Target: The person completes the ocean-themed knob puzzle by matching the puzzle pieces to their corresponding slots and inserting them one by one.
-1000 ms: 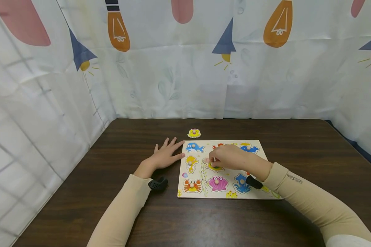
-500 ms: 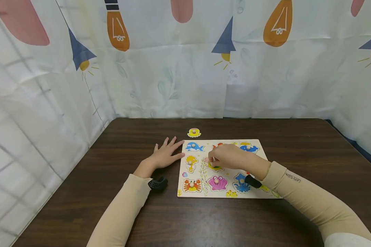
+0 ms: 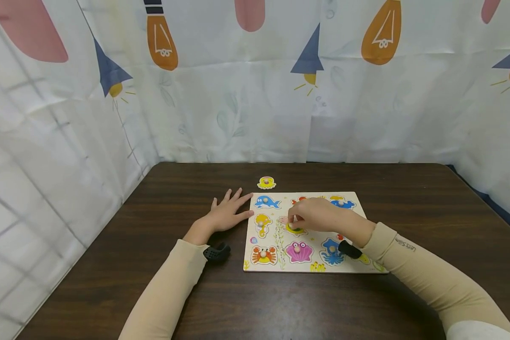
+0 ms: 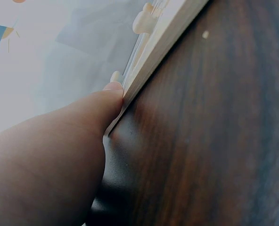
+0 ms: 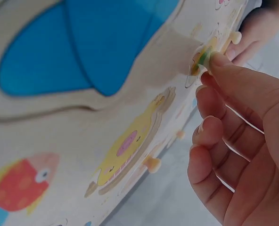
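Note:
A wooden knob puzzle board (image 3: 282,268) with sea-animal pieces lies on the table. My right hand (image 3: 320,215) reaches over its middle, thumb and forefinger pinching a yellow and green puzzle piece (image 5: 204,56) by its knob. That piece sits at its place in the board; whether it is fully seated I cannot tell. With fingers spread, my left hand (image 3: 224,215) rests at the board's left edge; its thumb (image 4: 112,94) touches that edge in the left wrist view. A yellow octopus puzzle piece (image 3: 266,182) lies on the table behind the board. Its yellow printed recess (image 5: 130,143) shows in the right wrist view.
Around the yellow and green piece are a seahorse piece (image 3: 262,225), a crab piece (image 3: 264,255), a pink shell piece (image 3: 299,253) and a blue octopus piece (image 3: 332,253). Dark wooden table (image 3: 221,302) surrounds the board. A patterned curtain (image 3: 255,127) hangs behind.
My right hand has shifted very slightly to the right, still pinching the piece's knob. My left hand and the board look unchanged.

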The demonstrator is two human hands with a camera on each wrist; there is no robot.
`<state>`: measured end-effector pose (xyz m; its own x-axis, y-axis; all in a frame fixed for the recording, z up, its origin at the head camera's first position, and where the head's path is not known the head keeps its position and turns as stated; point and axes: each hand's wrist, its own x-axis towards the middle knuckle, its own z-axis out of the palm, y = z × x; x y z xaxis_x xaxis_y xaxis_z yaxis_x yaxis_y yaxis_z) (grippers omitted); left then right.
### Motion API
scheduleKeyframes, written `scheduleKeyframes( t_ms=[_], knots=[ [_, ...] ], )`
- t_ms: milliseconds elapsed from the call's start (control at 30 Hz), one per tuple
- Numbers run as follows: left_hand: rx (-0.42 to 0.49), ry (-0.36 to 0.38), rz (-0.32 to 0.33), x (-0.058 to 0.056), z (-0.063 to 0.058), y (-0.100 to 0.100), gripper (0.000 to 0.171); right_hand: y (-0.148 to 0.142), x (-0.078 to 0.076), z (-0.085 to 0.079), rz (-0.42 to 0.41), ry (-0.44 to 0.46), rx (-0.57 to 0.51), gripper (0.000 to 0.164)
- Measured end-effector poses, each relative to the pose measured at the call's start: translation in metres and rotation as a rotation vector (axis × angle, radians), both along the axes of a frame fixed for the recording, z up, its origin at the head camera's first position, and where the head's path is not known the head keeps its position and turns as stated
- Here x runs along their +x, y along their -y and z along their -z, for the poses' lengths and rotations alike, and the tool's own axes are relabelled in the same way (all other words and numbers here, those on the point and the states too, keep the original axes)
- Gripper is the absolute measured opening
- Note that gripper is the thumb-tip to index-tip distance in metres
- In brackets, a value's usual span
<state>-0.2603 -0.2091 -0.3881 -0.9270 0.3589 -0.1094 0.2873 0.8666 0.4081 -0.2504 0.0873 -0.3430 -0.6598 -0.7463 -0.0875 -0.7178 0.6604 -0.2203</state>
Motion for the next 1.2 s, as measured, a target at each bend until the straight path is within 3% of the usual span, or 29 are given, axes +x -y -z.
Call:
scheduleKeyframes(
  t_ms=[233,500,867,1200],
  knots=[
    [-0.005,-0.002,-0.001,0.0,0.001,0.001,0.072,-0.001,-0.005,-0.008,0.019,-0.019,-0.005,0.013],
    [0.002,0.003,-0.008,0.002,-0.001,0.001,0.072,0.002,-0.02,-0.023,0.036,-0.1,-0.067,0.019],
    [0.003,-0.003,-0.002,0.001,-0.001,0.0,0.072,0.005,-0.053,-0.039,0.179,-0.139,-0.155,0.024],
    [0.004,-0.002,0.0,0.001,-0.001,0.0,0.072,0.007,-0.085,-0.044,0.209,-0.045,-0.252,0.021]
  ],
)
